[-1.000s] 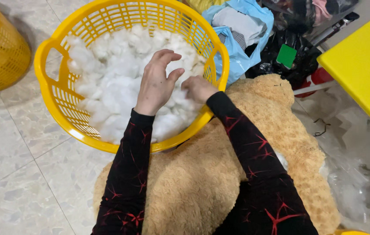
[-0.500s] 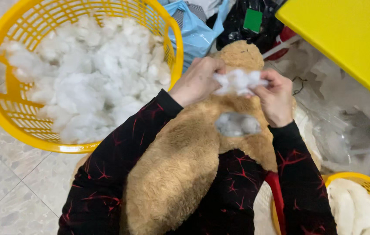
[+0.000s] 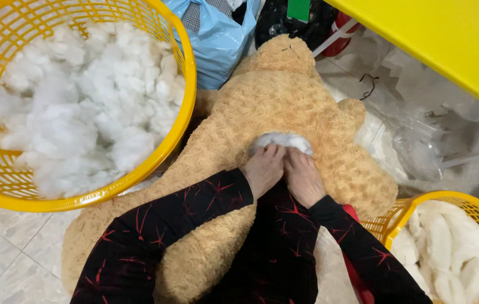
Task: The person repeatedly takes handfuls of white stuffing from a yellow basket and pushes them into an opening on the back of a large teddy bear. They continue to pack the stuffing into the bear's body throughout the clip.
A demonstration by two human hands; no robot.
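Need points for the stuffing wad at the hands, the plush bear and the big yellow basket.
stuffing wad (image 3: 283,140), head view, on its white top above the fingers
plush bear (image 3: 284,84), head view, on the tan fur of its upper body
yellow basket (image 3: 186,115), head view, on its right rim

Both arms wear long black sleeves. The left sleeve (image 3: 160,236) comes in from the lower left of the frame, and the right sleeve (image 3: 363,253) from the lower right. Thin red lines run all over the black cloth, like little cracks or sparks. The sleeves fit close and end at the wrists. The left hand (image 3: 263,169) and right hand (image 3: 303,177) are bare, with no gloves and no rings.
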